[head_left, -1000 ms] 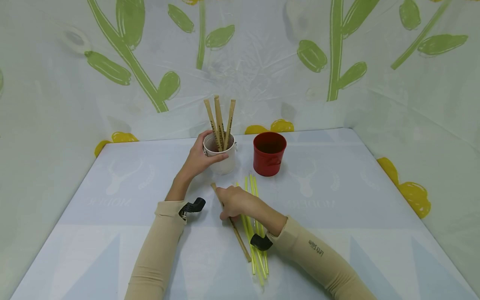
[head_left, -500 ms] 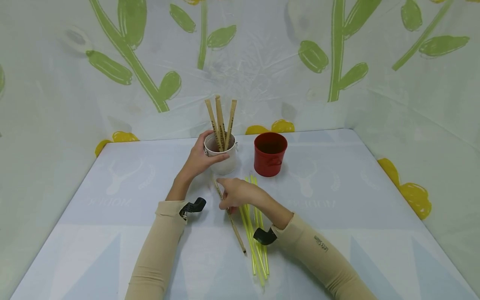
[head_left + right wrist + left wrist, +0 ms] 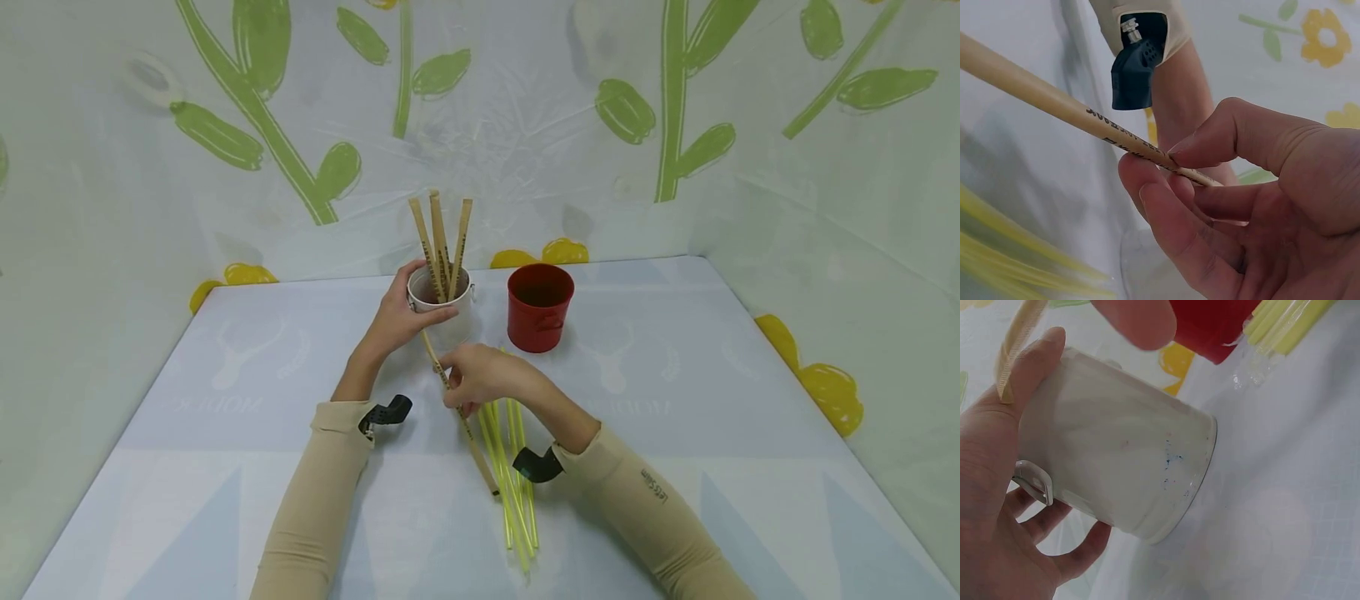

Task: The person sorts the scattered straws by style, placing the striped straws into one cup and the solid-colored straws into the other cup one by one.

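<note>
My left hand [image 3: 397, 321] grips the white bucket [image 3: 450, 332] by its rim and side, thumb at the front. Several tan, printed paper-wrapped straws [image 3: 438, 242] stand in that bucket, fanning out above the rim. In the left wrist view the white bucket [image 3: 1122, 444] shows a small metal handle lug by the palm. My right hand [image 3: 487, 373] pinches one more paper-wrapped straw [image 3: 479, 460] between thumb and fingertips. That straw slants over the table, its far end just in front of the white bucket. Dark print on the straw [image 3: 1035, 87] appears in the right wrist view.
A red bucket [image 3: 536, 325] stands right of the white one. Several yellow straws [image 3: 517, 492], in clear wrapping, lie on the table beneath and beside my right hand. A wall with painted plants [image 3: 510, 167] rises behind the table.
My right hand has lifted the paper-wrapped straw from the table and moved it forward, toward the white bucket. My left hand stays on the bucket.
</note>
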`<state>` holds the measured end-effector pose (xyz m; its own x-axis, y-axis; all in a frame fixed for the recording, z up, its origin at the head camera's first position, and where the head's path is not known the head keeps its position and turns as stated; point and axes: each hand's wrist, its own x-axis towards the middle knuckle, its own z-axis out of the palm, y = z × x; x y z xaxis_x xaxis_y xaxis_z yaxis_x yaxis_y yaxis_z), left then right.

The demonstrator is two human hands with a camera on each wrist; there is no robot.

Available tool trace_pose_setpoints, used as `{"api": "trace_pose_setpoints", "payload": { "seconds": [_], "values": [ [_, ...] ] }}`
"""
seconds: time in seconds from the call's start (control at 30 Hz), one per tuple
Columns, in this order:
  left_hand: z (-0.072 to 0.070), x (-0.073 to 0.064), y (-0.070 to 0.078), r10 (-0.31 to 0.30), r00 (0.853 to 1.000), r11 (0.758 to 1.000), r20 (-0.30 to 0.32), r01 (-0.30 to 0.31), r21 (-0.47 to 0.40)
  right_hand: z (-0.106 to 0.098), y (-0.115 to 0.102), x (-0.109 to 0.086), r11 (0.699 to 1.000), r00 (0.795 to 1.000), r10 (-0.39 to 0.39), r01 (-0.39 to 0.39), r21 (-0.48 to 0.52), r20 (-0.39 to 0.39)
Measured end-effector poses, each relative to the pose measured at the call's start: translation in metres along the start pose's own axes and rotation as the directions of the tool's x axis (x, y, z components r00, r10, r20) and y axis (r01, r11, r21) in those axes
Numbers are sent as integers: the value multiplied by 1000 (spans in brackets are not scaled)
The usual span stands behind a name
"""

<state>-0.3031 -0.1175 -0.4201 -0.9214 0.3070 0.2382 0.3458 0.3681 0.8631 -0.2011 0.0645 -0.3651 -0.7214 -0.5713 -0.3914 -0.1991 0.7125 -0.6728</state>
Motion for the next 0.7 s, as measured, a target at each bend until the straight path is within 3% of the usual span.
{"api": "trace_pose_setpoints", "payload": {
  "seconds": [0.53,0.7],
  "values": [
    [1,2,1,-14,1000,1000,-19,13,-12,-12,2,-8,985,990,-125,131,108,-60],
    [1,2,1,3,1000,1000,-14,-3,18,-14,3,-8,956,976,-174,199,217,-132]
  ]
}}
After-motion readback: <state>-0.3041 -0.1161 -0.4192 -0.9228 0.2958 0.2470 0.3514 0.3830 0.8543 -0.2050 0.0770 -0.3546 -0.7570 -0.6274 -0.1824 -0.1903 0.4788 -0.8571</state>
